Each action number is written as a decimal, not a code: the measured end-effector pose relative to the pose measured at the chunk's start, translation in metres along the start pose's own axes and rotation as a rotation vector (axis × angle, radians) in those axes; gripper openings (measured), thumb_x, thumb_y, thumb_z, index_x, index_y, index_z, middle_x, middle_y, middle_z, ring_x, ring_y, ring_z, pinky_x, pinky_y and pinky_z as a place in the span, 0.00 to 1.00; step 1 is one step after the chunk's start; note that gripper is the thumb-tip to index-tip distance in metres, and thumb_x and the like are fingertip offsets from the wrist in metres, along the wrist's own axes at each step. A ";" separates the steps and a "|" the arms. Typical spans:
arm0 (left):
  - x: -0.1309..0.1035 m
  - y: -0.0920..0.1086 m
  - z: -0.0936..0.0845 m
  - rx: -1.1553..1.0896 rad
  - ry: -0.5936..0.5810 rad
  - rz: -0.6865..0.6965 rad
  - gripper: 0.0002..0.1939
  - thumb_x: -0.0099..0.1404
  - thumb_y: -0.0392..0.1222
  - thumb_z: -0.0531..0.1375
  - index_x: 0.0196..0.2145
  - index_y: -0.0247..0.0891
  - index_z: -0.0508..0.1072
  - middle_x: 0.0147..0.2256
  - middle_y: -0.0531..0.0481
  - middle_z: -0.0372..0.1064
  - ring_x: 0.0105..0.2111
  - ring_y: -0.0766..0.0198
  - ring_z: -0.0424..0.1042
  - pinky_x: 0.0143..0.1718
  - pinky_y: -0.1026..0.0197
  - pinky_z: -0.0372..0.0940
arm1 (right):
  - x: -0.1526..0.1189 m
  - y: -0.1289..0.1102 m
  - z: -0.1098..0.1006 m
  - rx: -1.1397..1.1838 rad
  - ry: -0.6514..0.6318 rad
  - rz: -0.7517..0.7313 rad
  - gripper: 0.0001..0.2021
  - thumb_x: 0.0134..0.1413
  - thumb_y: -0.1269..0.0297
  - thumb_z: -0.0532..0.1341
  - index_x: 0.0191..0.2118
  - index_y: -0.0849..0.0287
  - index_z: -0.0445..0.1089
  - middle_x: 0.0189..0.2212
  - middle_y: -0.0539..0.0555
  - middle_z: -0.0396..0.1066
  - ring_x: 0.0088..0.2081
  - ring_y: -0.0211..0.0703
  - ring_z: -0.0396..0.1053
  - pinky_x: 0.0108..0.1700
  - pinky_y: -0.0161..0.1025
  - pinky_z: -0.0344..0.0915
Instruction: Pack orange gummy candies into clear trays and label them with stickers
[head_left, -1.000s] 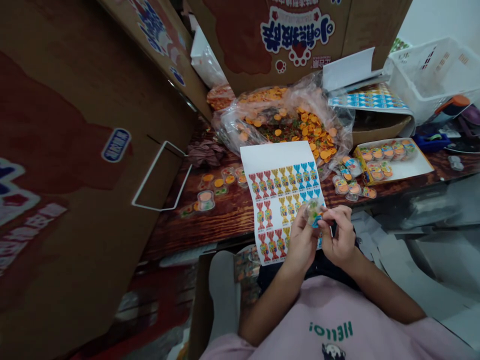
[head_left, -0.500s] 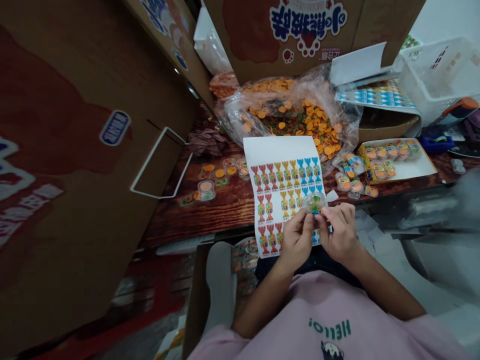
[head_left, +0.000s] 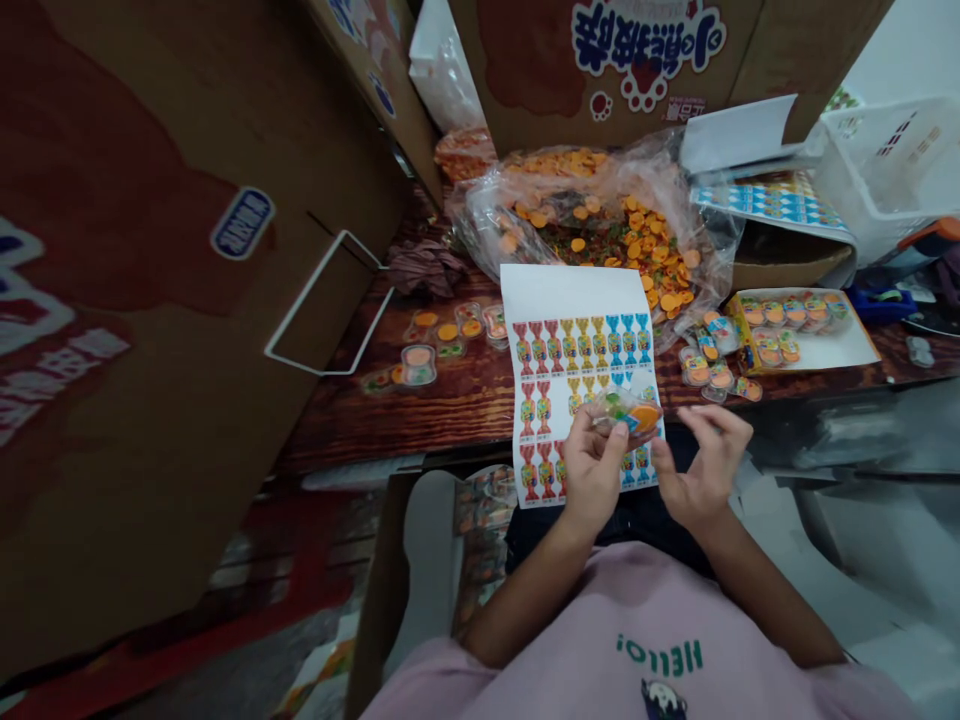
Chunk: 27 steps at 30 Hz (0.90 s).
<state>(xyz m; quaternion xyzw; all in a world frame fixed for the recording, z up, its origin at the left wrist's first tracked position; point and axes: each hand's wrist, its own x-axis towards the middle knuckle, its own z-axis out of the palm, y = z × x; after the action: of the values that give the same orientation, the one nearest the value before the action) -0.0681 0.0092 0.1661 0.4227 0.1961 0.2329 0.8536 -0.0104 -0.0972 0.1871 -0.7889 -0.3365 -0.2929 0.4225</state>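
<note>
My left hand pinches a small clear plastic capsule with orange and green contents, held over the lower edge of a sticker sheet. The sheet shows rows of red, yellow and blue candy-shaped stickers and hangs over the front edge of the wooden table. My right hand hovers just right of the capsule with fingers spread and nothing in it.
A clear bag of orange pieces lies behind the sheet. Loose capsules sit to the left, more capsules and a tray of them to the right. Large cardboard boxes stand left and behind, a white basket at far right.
My right hand has let go of the capsule and moved off to the right with fingers spread. My left hand keeps the capsule, now tilted showing its orange side.
</note>
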 end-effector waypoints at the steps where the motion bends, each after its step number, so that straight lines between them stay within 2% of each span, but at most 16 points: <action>1: 0.000 0.002 0.000 -0.011 -0.017 0.010 0.19 0.62 0.53 0.71 0.42 0.40 0.71 0.36 0.51 0.77 0.34 0.66 0.78 0.39 0.65 0.73 | 0.000 0.000 -0.003 -0.060 -0.076 -0.084 0.23 0.64 0.63 0.65 0.63 0.52 0.66 0.52 0.61 0.67 0.53 0.53 0.66 0.53 0.51 0.65; 4: 0.001 0.009 0.001 -0.064 -0.046 0.011 0.20 0.62 0.56 0.70 0.41 0.40 0.72 0.38 0.50 0.76 0.36 0.66 0.76 0.38 0.67 0.73 | 0.003 0.003 -0.006 -0.091 -0.270 -0.203 0.26 0.64 0.67 0.64 0.66 0.50 0.65 0.56 0.62 0.69 0.55 0.55 0.65 0.56 0.53 0.63; 7: 0.003 0.015 0.003 -0.019 -0.014 0.006 0.21 0.65 0.59 0.67 0.36 0.39 0.70 0.34 0.52 0.73 0.32 0.68 0.74 0.33 0.68 0.72 | 0.007 0.007 -0.004 -0.026 -0.306 -0.238 0.27 0.63 0.72 0.64 0.65 0.47 0.66 0.58 0.59 0.70 0.55 0.55 0.64 0.56 0.54 0.63; 9: 0.004 0.017 0.004 0.062 0.006 0.024 0.19 0.66 0.58 0.67 0.36 0.39 0.70 0.34 0.52 0.73 0.33 0.68 0.74 0.35 0.67 0.74 | 0.008 0.007 -0.003 -0.001 -0.301 -0.246 0.26 0.62 0.75 0.64 0.63 0.46 0.68 0.59 0.58 0.70 0.56 0.55 0.64 0.56 0.55 0.64; 11: 0.004 0.017 0.004 0.087 0.013 0.030 0.19 0.66 0.58 0.67 0.42 0.39 0.73 0.40 0.49 0.76 0.38 0.65 0.77 0.39 0.65 0.75 | 0.009 0.003 -0.001 0.038 -0.291 -0.210 0.22 0.62 0.75 0.63 0.59 0.48 0.71 0.59 0.58 0.71 0.55 0.54 0.65 0.55 0.54 0.65; 14: 0.002 0.014 0.002 0.066 -0.010 0.012 0.23 0.67 0.59 0.66 0.51 0.41 0.76 0.50 0.43 0.77 0.45 0.60 0.79 0.43 0.62 0.76 | 0.014 -0.003 0.000 0.144 -0.299 -0.049 0.11 0.63 0.71 0.65 0.49 0.52 0.74 0.56 0.59 0.72 0.54 0.53 0.66 0.53 0.53 0.67; 16: 0.001 0.012 0.002 0.075 -0.034 0.009 0.24 0.67 0.59 0.65 0.53 0.40 0.77 0.51 0.41 0.77 0.46 0.58 0.79 0.45 0.60 0.77 | 0.018 -0.004 0.001 0.208 -0.313 0.048 0.04 0.63 0.69 0.64 0.43 0.53 0.74 0.54 0.57 0.72 0.54 0.52 0.67 0.52 0.52 0.68; 18: 0.000 0.010 0.003 0.082 -0.039 0.010 0.25 0.67 0.58 0.66 0.54 0.40 0.77 0.51 0.41 0.77 0.46 0.57 0.80 0.46 0.58 0.77 | 0.019 -0.003 0.001 0.194 -0.301 0.052 0.04 0.64 0.70 0.63 0.39 0.53 0.73 0.53 0.56 0.72 0.53 0.50 0.67 0.52 0.50 0.68; 20: -0.001 0.007 0.006 0.067 -0.009 -0.001 0.25 0.67 0.58 0.66 0.54 0.39 0.77 0.50 0.41 0.78 0.46 0.57 0.80 0.46 0.59 0.77 | 0.016 -0.001 0.002 0.078 -0.250 -0.069 0.07 0.64 0.72 0.61 0.40 0.52 0.73 0.51 0.56 0.72 0.52 0.49 0.66 0.53 0.50 0.66; 23: -0.001 0.004 0.012 -0.020 0.095 -0.011 0.24 0.67 0.58 0.66 0.53 0.40 0.77 0.47 0.44 0.79 0.46 0.59 0.80 0.46 0.62 0.75 | 0.004 0.000 0.002 -0.128 -0.156 -0.319 0.10 0.62 0.76 0.61 0.43 0.52 0.73 0.48 0.56 0.74 0.52 0.48 0.66 0.54 0.49 0.63; 27: 0.001 0.007 0.019 -0.190 0.163 -0.071 0.23 0.65 0.56 0.68 0.52 0.42 0.75 0.46 0.48 0.78 0.44 0.63 0.79 0.49 0.61 0.74 | -0.010 0.000 0.002 -0.194 -0.200 -0.487 0.11 0.61 0.76 0.59 0.43 0.54 0.73 0.44 0.56 0.77 0.51 0.46 0.68 0.54 0.46 0.60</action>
<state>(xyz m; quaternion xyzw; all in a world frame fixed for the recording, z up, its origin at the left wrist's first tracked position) -0.0591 0.0013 0.1822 0.3125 0.2569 0.2534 0.8787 -0.0164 -0.0987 0.1784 -0.7465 -0.5269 -0.3371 0.2269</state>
